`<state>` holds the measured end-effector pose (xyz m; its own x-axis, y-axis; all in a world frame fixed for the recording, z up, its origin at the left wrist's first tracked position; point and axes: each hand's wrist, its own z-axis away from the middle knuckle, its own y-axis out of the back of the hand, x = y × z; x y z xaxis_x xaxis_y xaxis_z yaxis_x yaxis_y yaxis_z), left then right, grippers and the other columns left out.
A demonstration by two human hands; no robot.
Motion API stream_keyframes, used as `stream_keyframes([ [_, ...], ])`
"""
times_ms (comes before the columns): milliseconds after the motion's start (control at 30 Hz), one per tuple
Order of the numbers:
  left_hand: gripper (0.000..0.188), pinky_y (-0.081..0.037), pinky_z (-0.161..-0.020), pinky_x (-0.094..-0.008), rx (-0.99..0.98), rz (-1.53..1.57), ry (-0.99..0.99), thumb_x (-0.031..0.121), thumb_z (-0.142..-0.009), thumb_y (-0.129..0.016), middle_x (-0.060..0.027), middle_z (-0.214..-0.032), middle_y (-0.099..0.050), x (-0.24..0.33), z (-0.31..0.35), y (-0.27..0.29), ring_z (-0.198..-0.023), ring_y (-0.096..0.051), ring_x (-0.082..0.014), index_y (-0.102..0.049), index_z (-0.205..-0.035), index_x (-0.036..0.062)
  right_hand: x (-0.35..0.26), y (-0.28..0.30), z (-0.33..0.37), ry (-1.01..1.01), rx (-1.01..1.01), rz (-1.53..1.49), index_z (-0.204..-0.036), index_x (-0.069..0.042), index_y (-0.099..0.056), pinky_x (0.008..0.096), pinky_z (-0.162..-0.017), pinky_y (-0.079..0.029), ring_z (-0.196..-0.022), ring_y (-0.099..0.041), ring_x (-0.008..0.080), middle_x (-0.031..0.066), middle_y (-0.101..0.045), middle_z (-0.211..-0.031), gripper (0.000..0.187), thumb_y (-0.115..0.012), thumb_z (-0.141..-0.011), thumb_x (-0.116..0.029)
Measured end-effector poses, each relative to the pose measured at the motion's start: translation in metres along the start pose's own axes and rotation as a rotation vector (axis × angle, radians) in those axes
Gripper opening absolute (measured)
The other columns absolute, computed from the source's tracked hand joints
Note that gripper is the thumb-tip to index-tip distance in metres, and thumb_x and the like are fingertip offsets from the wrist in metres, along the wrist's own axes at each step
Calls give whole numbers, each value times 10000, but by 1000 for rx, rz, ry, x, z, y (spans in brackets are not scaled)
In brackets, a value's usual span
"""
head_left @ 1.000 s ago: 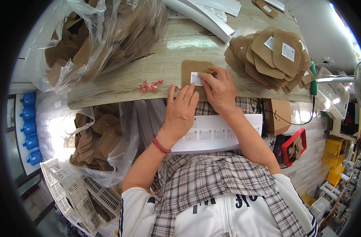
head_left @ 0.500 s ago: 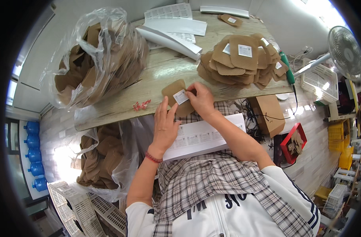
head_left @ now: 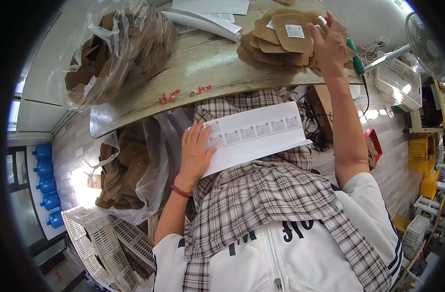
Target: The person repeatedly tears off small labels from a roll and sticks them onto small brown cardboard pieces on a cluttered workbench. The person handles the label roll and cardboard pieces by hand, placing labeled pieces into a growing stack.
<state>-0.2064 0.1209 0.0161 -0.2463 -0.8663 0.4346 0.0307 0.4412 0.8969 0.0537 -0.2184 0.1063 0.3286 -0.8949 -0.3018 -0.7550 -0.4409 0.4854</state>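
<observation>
On my lap lies a white sheet of label stickers (head_left: 261, 138), printed in rows, with its near edge curled. My left hand (head_left: 195, 148) rests flat on the sheet's left end, fingers stretched out. Up at the table's right side, my right hand (head_left: 328, 46) reaches over a pile of brown textured flat pieces (head_left: 276, 44), thumb and fingers apart. White labels show on some pieces, such as the white label (head_left: 295, 31) on the top one. Part of the pile's right end is hidden behind my right hand.
A clear plastic bag of brown pieces (head_left: 130, 53) stands on the table's left; another bag (head_left: 127, 170) sits below. Red scraps (head_left: 170, 96) lie near the table edge. Right of the pile are a green corded tool (head_left: 355, 56) and a fan (head_left: 426, 46). White crates (head_left: 103, 238) stand lower left.
My right hand has moved from the table's front edge up and right to the pile. The labelled brown piece left the front edge. My left hand has come down onto the sticker sheet.
</observation>
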Motion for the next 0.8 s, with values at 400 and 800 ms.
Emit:
stream_keyframes([
  [400, 650, -239, -1174, -509, 42, 49, 64, 209, -814, -729, -208, -1537, -379, 12, 1, -17, -1451, -305, -377, -506, -1405, 55, -54, 67, 173, 268, -1037, -384, -1319, -26, -549, 451, -1127, -338, -1316, -459, 331, 132, -550, -1344, 745, -836, -664, -236],
  [800, 144, -499, -910, -311, 898, 135, 62, 9, -947, -602, -77, -1086, -711, -68, -94, 206, -1029, -650, -181, -718, -1032, 10, -81, 55, 116, 368, -1142, -350, -1199, -34, -628, 430, -956, -443, -1073, -600, 313, 123, -641, -1093, 507, -813, -774, -238],
])
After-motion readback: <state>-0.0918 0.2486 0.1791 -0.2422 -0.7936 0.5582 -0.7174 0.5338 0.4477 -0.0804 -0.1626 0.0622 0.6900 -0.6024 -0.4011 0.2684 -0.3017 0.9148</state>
